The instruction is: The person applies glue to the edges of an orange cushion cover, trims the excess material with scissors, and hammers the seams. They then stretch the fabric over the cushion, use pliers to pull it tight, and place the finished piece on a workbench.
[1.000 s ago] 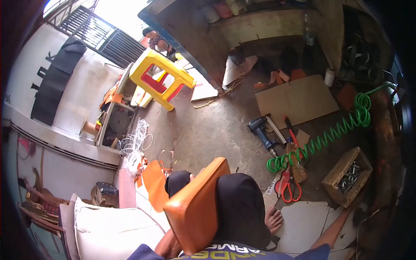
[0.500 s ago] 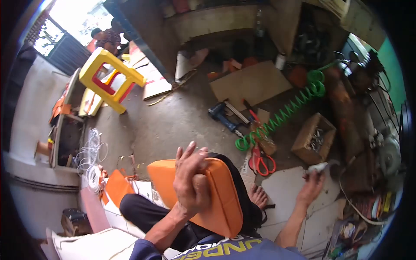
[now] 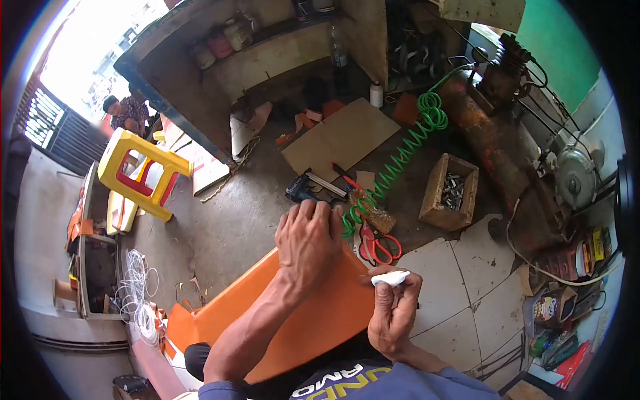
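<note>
A padded cushion (image 3: 303, 320) covered in smooth orange material lies across my lap. My left hand (image 3: 308, 243) grips its far edge, with the fingers bent over and the fingertips hidden. Close to the cushion's right corner, my right hand (image 3: 395, 313) pinches a small white wad (image 3: 391, 278) that looks like cloth. Just beyond that corner are red-handled scissors (image 3: 380, 245) on the floor. Past my left hand lies a dark blue pneumatic stapler (image 3: 303, 189), partly covered by that hand, by a coiled green air hose (image 3: 400, 160).
A wooden box (image 3: 451, 192) of metal pieces stands to the right, near a rusty compressor tank (image 3: 487, 127). On the left is a yellow plastic stool (image 3: 137, 175). A cardboard sheet (image 3: 341, 139) lies ahead, under a cabinet (image 3: 280, 57). Another person (image 3: 130, 113) sits at far left.
The cushion has turned flatter, its broad orange face now upward. My left hand has shifted to its far edge. My right hand has brought the white wad in from the right beside the cushion.
</note>
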A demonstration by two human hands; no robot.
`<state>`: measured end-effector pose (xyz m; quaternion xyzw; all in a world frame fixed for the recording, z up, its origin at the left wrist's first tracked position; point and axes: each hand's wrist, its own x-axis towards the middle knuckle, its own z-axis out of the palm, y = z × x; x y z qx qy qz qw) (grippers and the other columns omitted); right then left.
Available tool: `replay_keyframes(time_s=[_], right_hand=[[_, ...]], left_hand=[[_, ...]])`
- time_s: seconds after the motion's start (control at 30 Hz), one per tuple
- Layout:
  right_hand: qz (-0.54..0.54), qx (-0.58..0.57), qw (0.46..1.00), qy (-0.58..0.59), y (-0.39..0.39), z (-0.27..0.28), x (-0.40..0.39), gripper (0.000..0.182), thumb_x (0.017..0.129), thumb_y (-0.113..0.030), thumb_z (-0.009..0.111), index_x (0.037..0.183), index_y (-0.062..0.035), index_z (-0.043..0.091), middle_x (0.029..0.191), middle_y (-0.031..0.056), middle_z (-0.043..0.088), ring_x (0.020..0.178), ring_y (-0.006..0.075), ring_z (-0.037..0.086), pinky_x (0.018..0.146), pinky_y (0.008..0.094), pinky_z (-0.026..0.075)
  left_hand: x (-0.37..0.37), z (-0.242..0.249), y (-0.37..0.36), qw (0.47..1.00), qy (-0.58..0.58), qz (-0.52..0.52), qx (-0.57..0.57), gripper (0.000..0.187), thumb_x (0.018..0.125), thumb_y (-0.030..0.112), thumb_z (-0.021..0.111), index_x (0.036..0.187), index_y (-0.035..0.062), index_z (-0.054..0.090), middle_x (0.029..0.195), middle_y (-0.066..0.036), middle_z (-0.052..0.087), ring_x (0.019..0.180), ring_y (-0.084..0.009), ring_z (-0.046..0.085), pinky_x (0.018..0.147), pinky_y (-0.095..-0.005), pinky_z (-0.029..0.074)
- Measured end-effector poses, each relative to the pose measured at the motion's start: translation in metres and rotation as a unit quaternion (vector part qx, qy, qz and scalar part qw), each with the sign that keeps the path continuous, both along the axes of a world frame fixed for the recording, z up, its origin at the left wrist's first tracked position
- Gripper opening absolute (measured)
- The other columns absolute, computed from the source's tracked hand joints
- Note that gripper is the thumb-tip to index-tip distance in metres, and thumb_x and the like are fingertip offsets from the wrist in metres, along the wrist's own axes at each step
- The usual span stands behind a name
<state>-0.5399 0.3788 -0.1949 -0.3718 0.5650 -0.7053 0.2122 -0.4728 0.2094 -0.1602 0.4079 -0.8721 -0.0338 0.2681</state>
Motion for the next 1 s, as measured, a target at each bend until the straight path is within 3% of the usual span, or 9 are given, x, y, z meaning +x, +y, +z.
replay_keyframes(time_s=[0.1,0.23,0.4,0.63,0.7,0.77,0.87,0.93,1.0], right_hand=[[-0.055,-0.048,0.997,0.035,-0.010,-0.008,-0.010,0.020,0.106,-0.007,0.053,0.120,0.0023,0.043,0.111,0.0204,0.063,0.093,0.0223,0.064,0.081,0.0329,0.054],[-0.069,-0.030,0.993,0.094,-0.008,-0.009,-0.022,0.021,0.103,-0.003,0.056,0.120,0.0033,0.044,0.107,0.0217,0.062,0.092,0.0258,0.064,0.080,0.0368,0.054],[-0.046,-0.039,0.988,0.141,0.002,0.002,-0.017,0.030,0.099,-0.004,0.062,0.122,0.0031,0.045,0.108,0.0228,0.064,0.089,0.0293,0.067,0.080,0.0370,0.055],[-0.076,-0.086,0.981,0.155,0.003,0.009,-0.021,0.032,0.099,-0.007,0.065,0.122,0.0045,0.048,0.098,0.0198,0.067,0.084,0.0305,0.068,0.075,0.0367,0.055],[-0.019,0.045,0.985,0.163,0.009,0.026,-0.028,0.030,0.098,-0.010,0.069,0.120,0.0052,0.053,0.099,0.0182,0.068,0.083,0.0301,0.068,0.076,0.0360,0.055],[0.006,0.070,0.986,0.151,0.013,0.033,-0.037,0.029,0.097,-0.011,0.071,0.118,0.0047,0.057,0.100,0.0163,0.069,0.082,0.0267,0.068,0.073,0.0354,0.055],[0.078,0.013,0.995,-0.059,0.019,0.035,-0.055,0.029,0.096,-0.012,0.073,0.118,0.0014,0.060,0.099,0.0137,0.068,0.079,0.0167,0.065,0.064,0.0309,0.053],[0.094,0.030,0.994,0.045,0.026,0.035,-0.080,0.025,0.094,-0.011,0.075,0.113,0.0003,0.064,0.102,0.0132,0.070,0.078,0.0161,0.067,0.065,0.0284,0.055],[0.093,0.036,0.992,0.077,0.030,0.038,-0.090,0.025,0.093,-0.011,0.076,0.112,-0.0002,0.064,0.101,0.0135,0.072,0.077,0.0164,0.069,0.064,0.0284,0.056]], left_hand=[[0.008,0.007,-0.004,0.990,0.071,-0.119,0.009,0.014,0.087,0.015,0.074,0.083,0.0068,0.063,0.092,-0.011,0.062,0.088,-0.0320,0.061,0.082,-0.0448,0.049],[0.034,0.035,0.022,0.959,-0.002,-0.284,-0.022,0.019,0.074,0.011,0.083,0.089,0.0081,0.071,0.092,-0.007,0.059,0.089,-0.0281,0.061,0.090,-0.0507,0.050],[0.051,0.033,0.036,0.966,-0.042,-0.251,-0.038,0.032,0.063,0.016,0.086,0.092,0.0123,0.072,0.095,-0.004,0.058,0.094,-0.0274,0.059,0.097,-0.0502,0.044],[0.045,0.049,0.036,0.961,-0.090,-0.263,0.007,0.030,0.066,0.016,0.083,0.093,0.0130,0.071,0.096,-0.004,0.058,0.094,-0.0254,0.058,0.090,-0.0453,0.039],[0.043,0.053,0.035,0.957,-0.121,-0.263,0.020,0.029,0.067,0.016,0.083,0.093,0.0131,0.071,0.096,-0.003,0.058,0.094,-0.0248,0.058,0.089,-0.0456,0.037],[0.044,0.052,0.035,0.959,-0.102,-0.265,0.015,0.028,0.068,0.016,0.082,0.093,0.0131,0.071,0.097,-0.004,0.057,0.094,-0.0257,0.057,0.091,-0.0469,0.038],[0.046,0.049,0.043,0.966,-0.071,-0.247,0.005,0.024,0.069,0.017,0.079,0.091,0.0133,0.070,0.097,-0.005,0.055,0.096,-0.0276,0.055,0.095,-0.0498,0.038],[0.048,0.045,0.048,0.971,-0.054,-0.233,-0.002,0.022,0.070,0.017,0.077,0.091,0.0134,0.070,0.098,-0.006,0.055,0.098,-0.0287,0.053,0.098,-0.0516,0.037],[0.054,0.040,0.047,0.974,-0.067,-0.218,-0.014,0.024,0.073,0.024,0.078,0.096,0.0186,0.071,0.107,-0.004,0.054,0.110,-0.0274,0.049,0.105,-0.0529,0.034]])
